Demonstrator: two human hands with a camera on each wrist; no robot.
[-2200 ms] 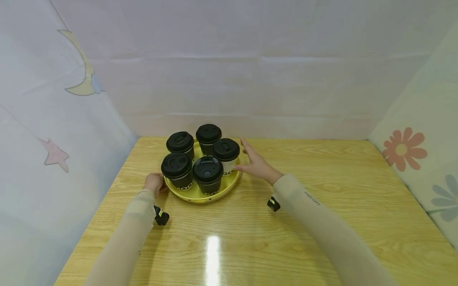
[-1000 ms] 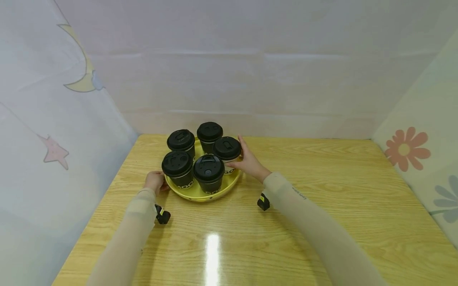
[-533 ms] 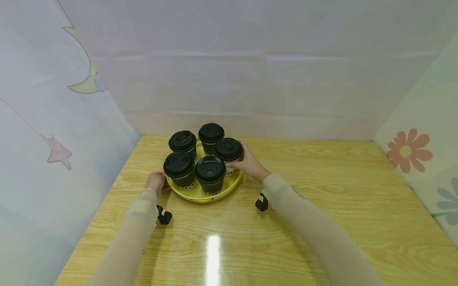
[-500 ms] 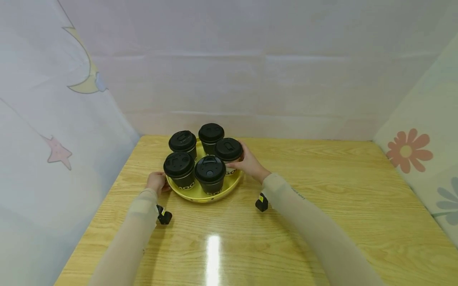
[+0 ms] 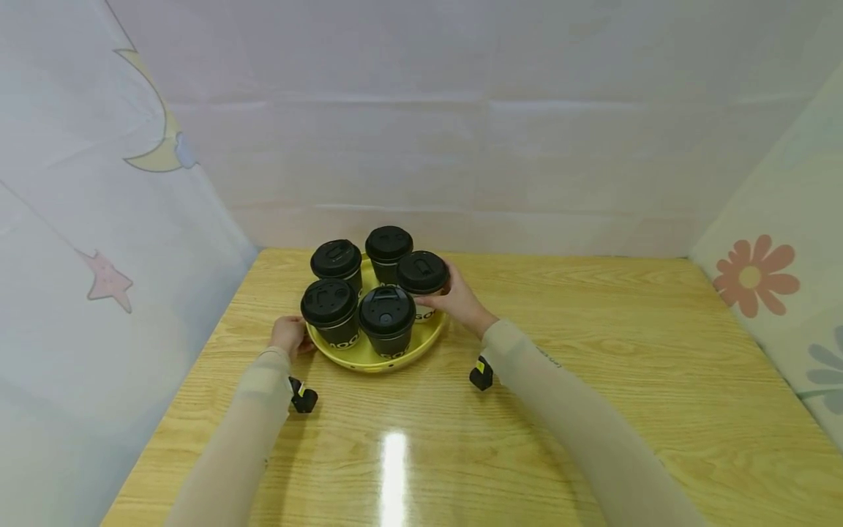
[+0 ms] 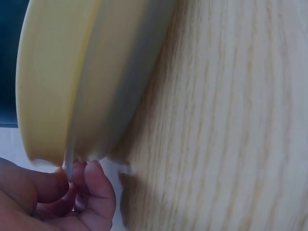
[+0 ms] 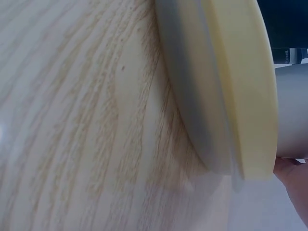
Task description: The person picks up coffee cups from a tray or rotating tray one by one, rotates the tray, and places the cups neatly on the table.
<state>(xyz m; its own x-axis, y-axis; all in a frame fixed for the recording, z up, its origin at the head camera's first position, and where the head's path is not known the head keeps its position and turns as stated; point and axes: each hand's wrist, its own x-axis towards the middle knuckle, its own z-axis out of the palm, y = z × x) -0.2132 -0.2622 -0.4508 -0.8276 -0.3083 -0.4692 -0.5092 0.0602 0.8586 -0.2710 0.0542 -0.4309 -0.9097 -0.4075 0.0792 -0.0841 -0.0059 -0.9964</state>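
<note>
A round yellow tray (image 5: 375, 364) stands on the table, bearing several paper coffee cups with black lids. My left hand (image 5: 287, 337) is at the tray's left side; in the left wrist view its thumb and fingers pinch a thin tab at the tray's rim (image 6: 50, 86). With thumb and fingers around it, my right hand (image 5: 461, 300) grips the rightmost coffee cup (image 5: 424, 311), a pale-sided one. In the right wrist view the tray wall hides that cup's (image 7: 293, 110) lower part. Two dark cups stand in front, one of them the front middle cup (image 5: 388, 344).
Behind are the back left cup (image 5: 336, 260) and the back middle cup (image 5: 388, 245). The wooden table (image 5: 593, 351) reaches to a pale cloth backdrop (image 5: 474, 132) at the rear and on both sides. A black wrist camera (image 5: 482, 375) hangs below the right sleeve.
My right hand has moved left and closed round the rightmost cup, which has shifted very slightly up in the head view. My left hand keeps its place at the tray.
</note>
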